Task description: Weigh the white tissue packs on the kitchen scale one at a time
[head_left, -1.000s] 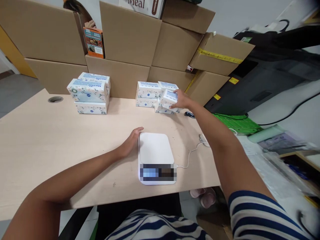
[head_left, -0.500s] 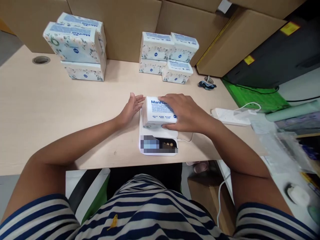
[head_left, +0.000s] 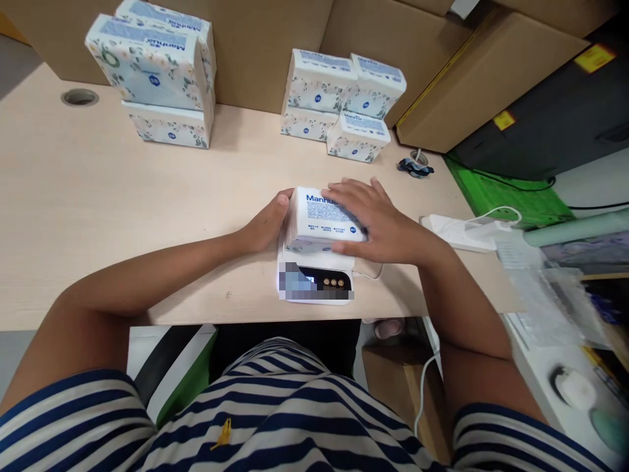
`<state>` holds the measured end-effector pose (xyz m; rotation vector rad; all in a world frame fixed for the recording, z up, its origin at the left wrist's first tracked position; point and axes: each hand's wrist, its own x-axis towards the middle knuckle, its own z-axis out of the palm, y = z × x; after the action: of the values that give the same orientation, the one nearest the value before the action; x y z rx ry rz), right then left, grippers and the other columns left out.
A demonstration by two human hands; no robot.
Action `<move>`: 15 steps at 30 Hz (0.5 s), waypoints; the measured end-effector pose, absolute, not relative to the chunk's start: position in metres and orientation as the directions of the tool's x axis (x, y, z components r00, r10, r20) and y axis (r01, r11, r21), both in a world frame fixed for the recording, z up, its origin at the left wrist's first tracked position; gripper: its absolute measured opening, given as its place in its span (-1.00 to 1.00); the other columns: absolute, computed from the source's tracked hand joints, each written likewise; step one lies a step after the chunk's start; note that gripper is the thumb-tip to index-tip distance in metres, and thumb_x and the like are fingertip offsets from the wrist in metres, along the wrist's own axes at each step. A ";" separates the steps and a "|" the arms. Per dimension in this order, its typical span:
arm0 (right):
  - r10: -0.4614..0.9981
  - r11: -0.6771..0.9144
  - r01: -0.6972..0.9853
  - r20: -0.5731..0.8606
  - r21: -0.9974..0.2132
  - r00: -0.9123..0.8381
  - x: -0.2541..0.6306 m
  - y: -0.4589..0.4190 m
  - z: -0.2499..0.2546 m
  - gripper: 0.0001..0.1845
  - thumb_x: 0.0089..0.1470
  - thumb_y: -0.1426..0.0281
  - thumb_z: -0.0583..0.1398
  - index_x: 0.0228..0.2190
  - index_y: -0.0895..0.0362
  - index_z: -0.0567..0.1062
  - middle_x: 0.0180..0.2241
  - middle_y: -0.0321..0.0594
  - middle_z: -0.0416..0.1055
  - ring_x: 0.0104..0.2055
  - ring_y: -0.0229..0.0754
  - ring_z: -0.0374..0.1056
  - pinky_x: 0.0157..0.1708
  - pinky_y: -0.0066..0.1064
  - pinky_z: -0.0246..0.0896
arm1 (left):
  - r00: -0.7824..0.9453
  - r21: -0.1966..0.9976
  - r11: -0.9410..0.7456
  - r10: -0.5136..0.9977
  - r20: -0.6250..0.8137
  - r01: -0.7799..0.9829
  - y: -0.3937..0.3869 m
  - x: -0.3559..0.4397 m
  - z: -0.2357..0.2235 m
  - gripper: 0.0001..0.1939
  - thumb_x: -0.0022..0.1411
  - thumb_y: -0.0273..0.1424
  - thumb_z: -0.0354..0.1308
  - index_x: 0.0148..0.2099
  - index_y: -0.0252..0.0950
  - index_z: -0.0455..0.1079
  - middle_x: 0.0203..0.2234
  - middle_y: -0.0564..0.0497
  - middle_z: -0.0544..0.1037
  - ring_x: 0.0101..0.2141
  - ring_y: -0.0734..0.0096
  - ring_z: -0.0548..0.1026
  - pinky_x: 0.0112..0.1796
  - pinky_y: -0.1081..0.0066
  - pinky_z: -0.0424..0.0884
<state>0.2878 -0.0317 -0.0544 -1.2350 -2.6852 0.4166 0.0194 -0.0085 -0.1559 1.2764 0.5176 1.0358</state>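
Right hand [head_left: 390, 224] grips the white pack [head_left: 322, 219] from its right end, fingers spread across the top and thumb down along the front edge. Left hand [head_left: 268, 224] rests against the opposite end, thumb raised near the upper corner; its other fingers are partly hidden, so whether it grips cannot be told. The pack lies flat on the white scale [head_left: 319, 261], covering most of its platform. It is a squat block in smooth wrapping, with "Manhua" in bold blue on top, the last letters running under the right-hand fingers. Below that come dense lines of small blue print, a row of short captions and a dark blue badge near the right front corner. Its front face is pale, with faint floral printing and another blue mark. The left end looks creased. Three gold buttons [head_left: 333, 282] show on the scale's dark front panel. The bench [head_left: 236, 177] beneath is pale wood.
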 end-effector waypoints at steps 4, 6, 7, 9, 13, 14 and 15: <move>0.849 0.527 0.675 0.274 -0.516 -0.452 0.323 -0.017 -0.077 0.23 0.14 -0.56 -0.39 0.64 -0.33 -0.03 0.67 -0.22 0.08 0.74 0.25 -0.07 0.65 0.37 -0.02 | 0.518 0.951 -0.091 0.821 0.239 -0.295 -0.009 0.016 -0.154 -0.03 0.35 0.53 0.05 0.28 -0.19 0.57 0.28 -0.27 0.66 0.51 -0.29 0.39 0.49 -0.22 0.39; 0.897 0.440 0.693 0.320 -0.572 -0.305 0.338 -0.001 -0.096 0.23 0.11 -0.47 -0.59 0.66 -0.31 -0.30 0.68 -0.15 0.02 0.74 0.22 -0.05 0.59 0.38 0.12 | 0.501 0.959 -0.085 0.838 0.215 -0.270 -0.008 0.014 -0.155 -0.05 0.38 0.52 0.02 0.29 -0.18 0.56 0.27 -0.26 0.67 0.52 -0.28 0.38 0.48 -0.23 0.41; 0.919 0.387 0.709 0.313 -0.589 -0.241 0.344 0.006 -0.106 0.23 0.09 -0.42 -0.66 0.66 -0.30 -0.41 0.68 -0.11 0.00 0.74 0.24 -0.05 0.55 0.41 0.16 | 0.491 0.962 -0.079 0.847 0.202 -0.260 -0.007 0.014 -0.156 -0.05 0.39 0.52 0.00 0.28 -0.18 0.57 0.25 -0.25 0.68 0.52 -0.29 0.38 0.47 -0.24 0.42; 0.943 0.310 0.714 0.299 -0.628 -0.147 0.351 0.017 -0.122 0.19 0.08 -0.36 -0.72 0.64 -0.30 -0.50 0.68 -0.09 0.00 0.74 0.25 -0.03 0.51 0.46 0.20 | 0.471 0.966 -0.072 0.863 0.185 -0.248 -0.006 0.015 -0.156 -0.04 0.38 0.54 -0.02 0.24 -0.17 0.58 0.21 -0.23 0.70 0.51 -0.30 0.39 0.45 -0.25 0.44; 0.933 0.295 0.659 0.358 -0.692 -0.041 0.359 0.015 -0.135 0.18 0.12 -0.31 -0.75 0.66 -0.37 -0.34 0.66 -0.21 0.06 0.73 0.25 0.00 0.56 0.45 0.15 | 0.473 0.972 -0.105 0.859 0.195 -0.210 -0.003 0.023 -0.152 -0.02 0.39 0.55 -0.04 0.18 -0.23 0.62 0.12 -0.19 0.72 0.55 -0.38 0.31 0.43 -0.26 0.43; 0.931 0.290 0.658 0.365 -0.695 -0.025 0.361 0.012 -0.135 0.19 0.13 -0.30 -0.77 0.66 -0.37 -0.31 0.65 -0.24 0.09 0.72 0.26 0.01 0.57 0.46 0.13 | 0.475 0.971 -0.120 0.855 0.207 -0.207 -0.002 0.025 -0.150 -0.03 0.45 0.51 -0.10 0.16 -0.25 0.64 0.10 -0.19 0.72 0.56 -0.39 0.29 0.43 -0.27 0.42; 0.927 0.292 0.654 0.374 -0.698 -0.016 0.363 0.011 -0.133 0.18 0.15 -0.28 -0.78 0.66 -0.38 -0.28 0.64 -0.29 0.11 0.72 0.25 0.03 0.57 0.46 0.11 | 0.474 0.970 -0.129 0.854 0.215 -0.207 -0.001 0.028 -0.148 -0.04 0.53 0.45 -0.19 0.15 -0.26 0.65 0.09 -0.17 0.72 0.57 -0.38 0.27 0.42 -0.29 0.40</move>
<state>0.3631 0.0107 -0.1334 -1.4384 -1.7462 0.4228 0.0276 -0.0012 -0.1475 1.4113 0.6139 1.0162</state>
